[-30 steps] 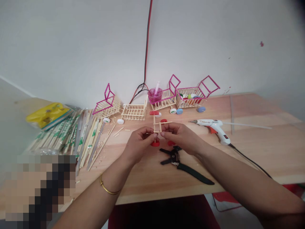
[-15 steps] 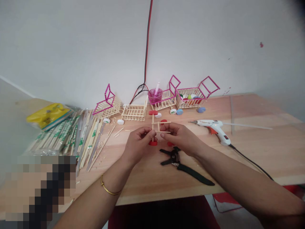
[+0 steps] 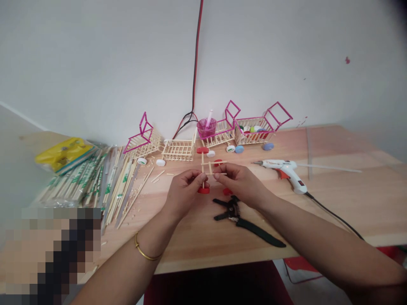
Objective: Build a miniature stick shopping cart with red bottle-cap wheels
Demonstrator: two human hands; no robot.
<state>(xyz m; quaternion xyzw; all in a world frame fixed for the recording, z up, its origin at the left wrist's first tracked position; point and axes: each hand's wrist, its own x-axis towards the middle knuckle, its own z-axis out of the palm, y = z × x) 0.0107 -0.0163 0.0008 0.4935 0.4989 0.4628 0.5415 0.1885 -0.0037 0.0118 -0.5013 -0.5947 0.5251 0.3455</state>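
Between both hands is a small wooden stick frame (image 3: 210, 168), made of thin chopstick pieces, with a crosswise axle stick at its left end. A red bottle cap (image 3: 202, 150) caps the axle's far end, and another red cap (image 3: 204, 190) its near end. My left hand (image 3: 187, 186) pinches the axle with thumb and fingers. My right hand (image 3: 238, 180) grips the frame's two long sticks at their right part. Two more red caps show by my right hand, one beyond the fingers and one below them. Wire strippers (image 3: 233, 209) lie just below.
A white hot glue gun (image 3: 289, 169) lies at right with its cord trailing. Along the wall stand several stick baskets (image 3: 178, 150) and a purple cup (image 3: 207, 128). Loose bottle caps (image 3: 239, 149) lie before them. Chopstick bundles (image 3: 76, 180) and a yellow packet (image 3: 65, 154) fill the left.
Both hands keep their hold on the stick frame. My right thumb and the frame have shifted very slightly; the view has moved a little.
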